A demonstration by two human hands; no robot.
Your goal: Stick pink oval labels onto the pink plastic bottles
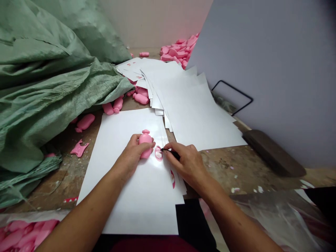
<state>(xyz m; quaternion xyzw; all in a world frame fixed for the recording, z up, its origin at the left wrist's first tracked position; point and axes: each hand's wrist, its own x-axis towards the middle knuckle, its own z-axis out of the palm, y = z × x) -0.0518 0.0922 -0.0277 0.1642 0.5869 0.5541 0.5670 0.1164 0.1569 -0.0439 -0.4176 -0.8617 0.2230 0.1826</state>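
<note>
Pile (28, 233): pink bottles heaped off the worktop's (231, 164) near left corner.
Near sheets (126, 210): white stack, overhanging the worktop's near edge, beneath my hands.
Right hand (187, 159): thumb and fingers pinched close on a black tool (172, 153); tip at the sticker, contact cannot tell.
Sticker (158, 154): on the near sheets, by their right edge. Judged thin, easily creased; lift by its rim.
Left hand (133, 148): half-curled round the bottle, thumb across its front.
Bottle (145, 140): pink, over the near sheets' right half, neck away from me; whether it touches them, cannot tell.
Bottle handling: judged light, stiff, slightly slippery, not fragile; best held by the body's sides, lightly.
Sack (65, 80): green, slumped over the worktop's left edge.
Far sheets (194, 112): fanned toward the worktop's far edge.
Heap (180, 50): pink pieces, worktop's far edge.
</note>
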